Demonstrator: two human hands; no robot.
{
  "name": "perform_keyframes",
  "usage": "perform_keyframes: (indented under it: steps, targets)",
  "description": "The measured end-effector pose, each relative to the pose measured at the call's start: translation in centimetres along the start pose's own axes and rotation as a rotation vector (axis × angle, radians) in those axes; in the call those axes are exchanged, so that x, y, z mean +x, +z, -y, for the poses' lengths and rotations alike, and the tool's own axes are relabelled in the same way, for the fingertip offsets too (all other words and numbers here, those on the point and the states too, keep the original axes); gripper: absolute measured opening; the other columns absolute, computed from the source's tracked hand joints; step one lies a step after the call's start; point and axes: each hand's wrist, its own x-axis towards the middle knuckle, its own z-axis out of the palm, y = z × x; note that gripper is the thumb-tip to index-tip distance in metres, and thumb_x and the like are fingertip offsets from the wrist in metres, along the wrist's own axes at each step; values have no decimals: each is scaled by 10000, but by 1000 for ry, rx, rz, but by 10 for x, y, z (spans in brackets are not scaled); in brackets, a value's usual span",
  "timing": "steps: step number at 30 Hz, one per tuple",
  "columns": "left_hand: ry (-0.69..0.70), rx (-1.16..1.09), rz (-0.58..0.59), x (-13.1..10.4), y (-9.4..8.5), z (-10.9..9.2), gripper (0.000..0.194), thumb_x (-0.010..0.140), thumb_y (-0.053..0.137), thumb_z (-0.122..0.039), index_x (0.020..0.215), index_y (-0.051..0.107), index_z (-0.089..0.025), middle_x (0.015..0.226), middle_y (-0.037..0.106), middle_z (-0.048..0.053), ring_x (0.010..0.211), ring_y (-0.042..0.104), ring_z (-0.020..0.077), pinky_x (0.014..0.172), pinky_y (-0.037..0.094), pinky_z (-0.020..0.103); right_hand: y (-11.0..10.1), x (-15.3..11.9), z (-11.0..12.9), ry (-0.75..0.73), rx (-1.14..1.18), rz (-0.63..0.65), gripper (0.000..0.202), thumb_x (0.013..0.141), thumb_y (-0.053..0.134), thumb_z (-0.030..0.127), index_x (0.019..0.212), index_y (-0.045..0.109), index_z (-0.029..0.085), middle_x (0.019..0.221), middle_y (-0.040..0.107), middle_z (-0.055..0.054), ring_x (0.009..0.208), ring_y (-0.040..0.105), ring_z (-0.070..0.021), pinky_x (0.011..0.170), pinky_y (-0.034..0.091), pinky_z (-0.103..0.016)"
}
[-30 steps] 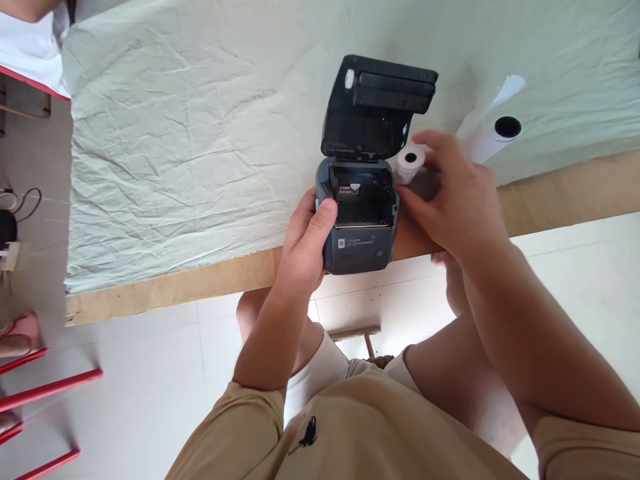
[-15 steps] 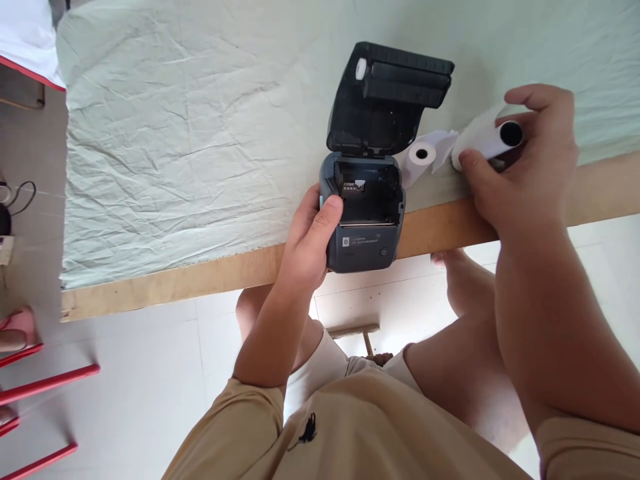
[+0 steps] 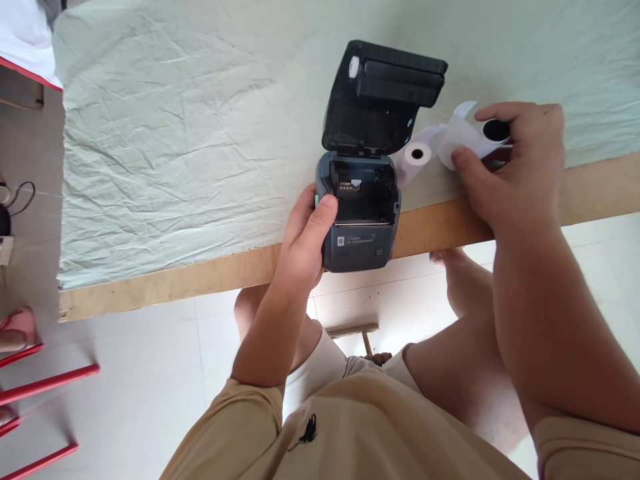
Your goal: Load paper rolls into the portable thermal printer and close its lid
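My left hand (image 3: 306,243) grips the left side of a dark portable label printer (image 3: 359,250), thumb on top. The printer's lid (image 3: 383,100) is swung up, and its paper bay holds no roll. To the right, my right hand (image 3: 520,163) is closed around a white paper roll (image 3: 463,143) with a dark core, thumb on its near side and fingers at the far side. A loose strip of paper sticks up from this roll. Between it and the printer stands a smaller white paper roll (image 3: 416,160), with loose paper behind it.
A wrinkled pale green cloth (image 3: 200,133) covers the table, whose wooden edge (image 3: 170,287) runs along the front. Red stool legs (image 3: 50,385) and a person's foot in a pink slipper (image 3: 20,327) are at the lower left. White fabric (image 3: 25,40) hangs at the upper left.
My right hand has moved slightly left with the roll, and a loose paper end now stands out above it. The printer has shifted slightly left in view, still in my left hand.
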Motion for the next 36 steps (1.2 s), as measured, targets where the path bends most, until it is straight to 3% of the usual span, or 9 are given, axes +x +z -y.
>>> perform_keyframes:
  steps: [4, 9, 12, 17, 22, 25, 28, 32, 36]
  targets:
    - [4, 1, 2, 0, -1, 2, 569, 967, 728, -802, 1136, 765, -259, 1155, 843, 69, 1307, 814, 368, 881, 741, 417, 3, 0, -2, -24, 127, -17, 752, 835, 722, 168, 1549, 561, 338, 1284, 723, -46, 1090, 739, -225, 1005, 658, -527]
    - [20, -17, 25, 1, -3, 6, 597, 976, 675, -835, 1169, 780, -280, 1168, 847, 76, 1322, 807, 375, 934, 740, 439, 11, 0, 5, 55, 20, -105, 769, 706, 786, 87, 1439, 683, 295, 1320, 733, -104, 1019, 728, -234, 919, 650, -446]
    - [13, -12, 26, 1, -3, 6, 610, 976, 663, -845, 1180, 774, -281, 1190, 843, 81, 1348, 796, 384, 992, 736, 469, 10, -1, 10, 67, 41, -79, 789, 764, 702, 57, 1505, 629, 318, 1289, 757, -88, 944, 721, -216, 889, 641, -438]
    - [11, -21, 29, 0, -3, 5, 584, 969, 695, -825, 1164, 779, -281, 1183, 847, 76, 1355, 791, 383, 996, 733, 464, 10, -1, 19, -26, -30, 5, 789, 725, 875, 122, 1464, 656, 291, 1349, 641, -131, 1216, 684, -297, 1049, 615, -505]
    - [0, -22, 39, 0, -4, 6, 577, 988, 671, -818, 1174, 770, -281, 1187, 846, 78, 1331, 803, 379, 961, 734, 455, 16, 3, 7, 24, -36, -66, 630, 775, 885, 144, 1365, 698, 260, 1255, 656, -110, 1051, 682, -258, 1031, 601, -520]
    - [10, -32, 43, 1, -4, 6, 535, 988, 703, -781, 1157, 760, -277, 1119, 847, 78, 1293, 819, 381, 870, 732, 434, 9, 4, 4, -83, 105, -254, 699, 868, 886, 511, 1465, 611, 271, 1173, 667, -69, 939, 696, -231, 889, 600, -504]
    - [12, -21, 42, 1, -4, 5, 473, 972, 777, -697, 1206, 745, -287, 1099, 850, 67, 1266, 828, 370, 851, 726, 424, -1, -6, 34, -288, 250, -437, 741, 840, 729, 900, 1281, 676, 306, 1145, 682, -47, 889, 713, -218, 722, 553, -450]
    - [10, -27, 81, -2, -5, 2, 457, 989, 789, -614, 1295, 718, -283, 1217, 844, 76, 1305, 811, 345, 957, 722, 438, -1, -29, 101, -479, 261, -184, 161, 986, 734, 378, 1139, 746, 328, 1079, 844, -6, 943, 821, -247, 811, 642, -460]
    - [44, -15, 96, -1, -6, 2, 498, 1007, 754, -647, 1349, 692, -290, 1349, 814, 91, 1445, 739, 340, 1087, 689, 451, 13, -35, 124, -556, 169, -104, 300, 921, 686, 62, 1068, 696, 323, 1060, 893, 54, 833, 832, -202, 800, 631, -415]
